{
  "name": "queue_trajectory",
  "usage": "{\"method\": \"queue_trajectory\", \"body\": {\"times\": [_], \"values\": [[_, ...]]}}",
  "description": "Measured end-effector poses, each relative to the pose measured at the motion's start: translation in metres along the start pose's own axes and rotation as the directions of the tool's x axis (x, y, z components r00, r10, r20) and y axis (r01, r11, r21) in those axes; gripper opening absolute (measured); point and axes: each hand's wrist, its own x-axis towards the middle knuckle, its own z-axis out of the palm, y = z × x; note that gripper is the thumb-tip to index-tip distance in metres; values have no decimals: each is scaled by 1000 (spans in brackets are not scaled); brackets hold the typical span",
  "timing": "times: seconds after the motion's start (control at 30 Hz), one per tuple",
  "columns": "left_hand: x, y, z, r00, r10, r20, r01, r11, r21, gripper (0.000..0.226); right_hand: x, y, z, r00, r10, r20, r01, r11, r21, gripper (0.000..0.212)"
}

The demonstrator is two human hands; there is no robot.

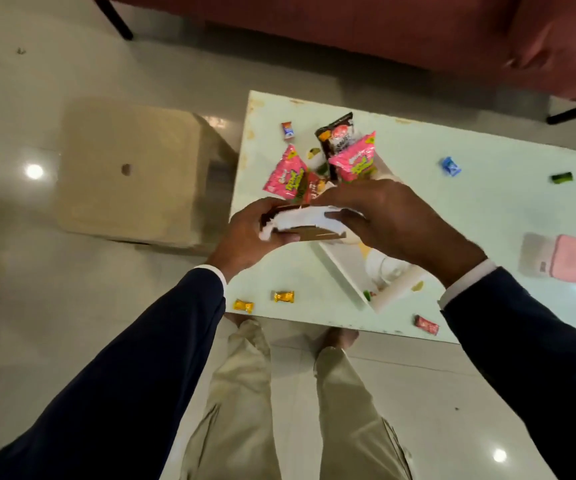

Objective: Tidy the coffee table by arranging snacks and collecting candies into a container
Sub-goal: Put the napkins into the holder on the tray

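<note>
Both hands hide much of the flat brown-and-white packet (309,225) held above the pale green coffee table's (487,209) near-left corner: left hand (248,233) curls round one end, right hand (383,216) pinches the top. Behind stand two pink snack bags (284,174) and a black one (336,133). The white rectangular tray (348,268) is half covered. Wrapped candies lie scattered: two yellow (283,296), one blue (451,166).

Pink snack packets (284,174) lean together; wrapped candies (283,296) lie scattered.
</note>
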Motion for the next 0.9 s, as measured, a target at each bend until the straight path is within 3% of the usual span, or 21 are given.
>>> {"method": "queue_trajectory", "body": {"times": [0.13, 0.3, 0.43, 0.53, 0.67, 0.77, 0.9], "values": [[4, 25, 40, 998, 32, 52, -33, 999, 21, 54, -40, 32, 0, 979, 195, 60, -184, 971, -153, 24], [4, 45, 83, 990, 53, 133, -62, 996, 64, 58, -83, 56, 0, 959, 280, -32, -281, 938, -205, 27], [6, 53, 110, 978, 62, 200, -80, 993, 85, 51, -107, 62, -7, 982, 174, -73, -188, 942, -279, 17], [8, 60, 126, 963, 79, 258, -115, 985, 127, 52, -119, 68, -13, 992, 128, -7, -119, 896, -429, 15], [11, 64, 143, 961, 81, 266, -134, 972, 191, 55, -137, 78, -20, 932, 344, 113, -233, 809, -540, 23], [14, 67, 151, 957, 91, 275, -157, 961, 226, 56, -149, 91, -22, 894, 443, 70, -357, 798, -486, 20], [15, 75, 160, 955, 51, 291, -121, 966, 227, 50, -154, 102, -18, 885, 465, -10, -460, 872, -168, 15]]}}
